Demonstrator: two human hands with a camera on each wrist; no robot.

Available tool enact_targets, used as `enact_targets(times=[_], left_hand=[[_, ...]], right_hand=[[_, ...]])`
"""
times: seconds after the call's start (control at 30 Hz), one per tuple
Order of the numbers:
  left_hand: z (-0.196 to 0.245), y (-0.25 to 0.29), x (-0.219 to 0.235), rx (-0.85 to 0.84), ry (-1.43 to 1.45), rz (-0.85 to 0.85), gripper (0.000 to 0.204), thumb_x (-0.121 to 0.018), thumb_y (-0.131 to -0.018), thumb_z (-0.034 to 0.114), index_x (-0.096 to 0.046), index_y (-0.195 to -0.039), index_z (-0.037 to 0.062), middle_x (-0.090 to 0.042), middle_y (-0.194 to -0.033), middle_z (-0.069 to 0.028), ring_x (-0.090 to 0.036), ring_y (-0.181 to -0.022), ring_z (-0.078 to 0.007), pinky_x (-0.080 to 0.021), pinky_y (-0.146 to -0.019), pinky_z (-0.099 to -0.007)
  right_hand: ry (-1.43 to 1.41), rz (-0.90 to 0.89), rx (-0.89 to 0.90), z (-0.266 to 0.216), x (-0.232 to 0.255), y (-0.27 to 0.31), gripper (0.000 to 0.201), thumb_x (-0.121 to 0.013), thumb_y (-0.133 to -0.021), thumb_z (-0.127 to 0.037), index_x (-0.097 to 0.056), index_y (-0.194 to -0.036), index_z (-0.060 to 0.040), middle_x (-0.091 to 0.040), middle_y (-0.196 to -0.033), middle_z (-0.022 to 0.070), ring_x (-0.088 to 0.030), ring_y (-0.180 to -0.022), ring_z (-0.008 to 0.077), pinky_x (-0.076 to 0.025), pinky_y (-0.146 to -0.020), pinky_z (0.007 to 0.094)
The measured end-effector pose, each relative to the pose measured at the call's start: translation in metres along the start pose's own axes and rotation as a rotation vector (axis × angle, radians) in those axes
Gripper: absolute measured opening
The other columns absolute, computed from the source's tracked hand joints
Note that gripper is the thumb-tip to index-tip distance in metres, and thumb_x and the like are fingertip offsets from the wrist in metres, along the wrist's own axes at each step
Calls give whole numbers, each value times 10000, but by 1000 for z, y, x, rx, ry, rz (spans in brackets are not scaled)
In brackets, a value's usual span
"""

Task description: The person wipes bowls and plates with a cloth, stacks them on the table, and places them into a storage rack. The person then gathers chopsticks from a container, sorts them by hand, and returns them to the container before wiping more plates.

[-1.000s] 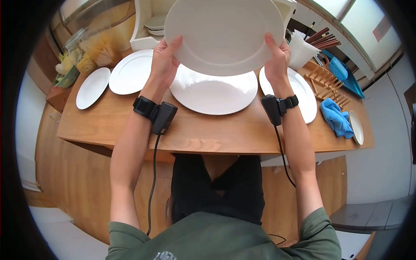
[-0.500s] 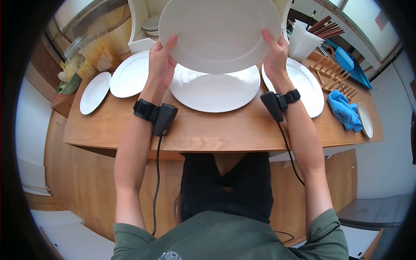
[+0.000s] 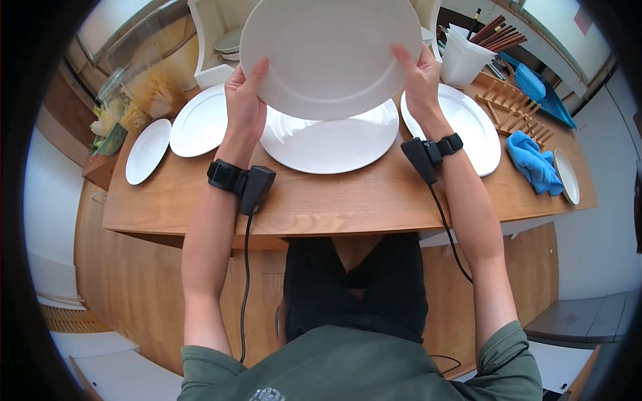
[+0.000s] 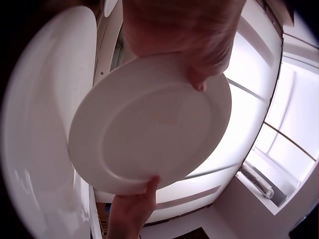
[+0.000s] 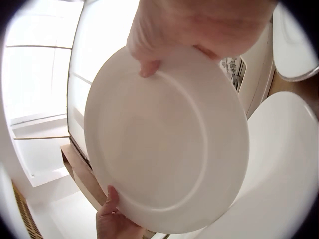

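Observation:
A white round-looking plate (image 3: 331,60) with a raised rim is held up, tilted with one face toward me, at the top of the head view. My left hand (image 3: 246,103) grips its left edge, thumb on the near face and fingers behind. On the opposite edge, my right hand (image 3: 422,87) grips it the same way. Both wrist views show the plate (image 4: 159,129) between the two hands, the thumbs lying on its rim. Beneath it on the table lies a large white oval plate (image 3: 328,150), its far part hidden by the held one.
White plates flank the large one: two at left, the nearer plate (image 3: 148,152) smaller, and another plate (image 3: 478,137) at right. Farther right are a wooden rack (image 3: 511,107), a blue cloth (image 3: 533,164) and a small dish (image 3: 566,175). Behind stand a white shelf (image 3: 204,40) and a chopstick holder (image 3: 463,60).
Both hands keep hold of the plate, which has shifted slightly left over the large oval plate. The head view has turned a little; the plates on the table stay put.

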State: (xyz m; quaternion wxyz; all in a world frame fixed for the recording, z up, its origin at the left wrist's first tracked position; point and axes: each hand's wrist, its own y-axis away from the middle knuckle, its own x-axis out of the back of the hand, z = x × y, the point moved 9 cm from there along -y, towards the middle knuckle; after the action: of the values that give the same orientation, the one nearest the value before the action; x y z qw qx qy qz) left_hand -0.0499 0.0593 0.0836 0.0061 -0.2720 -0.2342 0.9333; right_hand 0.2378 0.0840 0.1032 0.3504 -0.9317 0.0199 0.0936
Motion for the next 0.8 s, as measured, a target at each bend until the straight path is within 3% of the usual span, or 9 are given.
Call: enact_targets(times=[0.17,0.27,0.43,0.63,0.8], left_hand=[[0,-1,0,1,-25,10,318,-623,-903,183,-568,-1169,16,-631,-1118,-72,-590,-1023,-148,-465,-916,-280],[-2,1,-2,34,-26,15,345,-597,-919,189,-527,-1203,5,-610,-1161,-83,-577,-1062,-157,-456,-943,-284],[-9,2,-2,82,-43,7,348,-549,-946,209,-505,-1214,-7,-596,-1174,-101,-578,-1063,-172,-458,-945,-295],[-13,6,6,211,-68,157,399,-387,-989,230,-439,-1271,-48,-557,-1207,-167,-569,-1091,-247,-474,-941,-356],[-21,3,13,240,34,177,427,-413,-973,255,-443,-1264,-56,-555,-1207,-176,-554,-1111,-268,-462,-957,-379]], right_hand=[[-17,-45,-80,5,-7,2,443,-667,-879,-277,-538,-1195,5,-639,-1054,66,-595,-926,105,-470,-826,229],[-79,-31,-88,7,-8,5,399,-661,-884,-276,-552,-1118,29,-641,-974,78,-592,-853,115,-491,-756,239],[109,-40,-197,28,-3,7,402,-627,-897,-259,-533,-1122,60,-640,-977,118,-610,-833,136,-508,-732,255],[189,-50,-253,28,-5,10,387,-596,-897,-210,-511,-1121,94,-636,-967,159,-622,-806,159,-512,-705,262],[167,-69,-277,30,-6,9,372,-530,-914,-182,-484,-1149,102,-623,-996,158,-607,-822,151,-498,-724,258]])
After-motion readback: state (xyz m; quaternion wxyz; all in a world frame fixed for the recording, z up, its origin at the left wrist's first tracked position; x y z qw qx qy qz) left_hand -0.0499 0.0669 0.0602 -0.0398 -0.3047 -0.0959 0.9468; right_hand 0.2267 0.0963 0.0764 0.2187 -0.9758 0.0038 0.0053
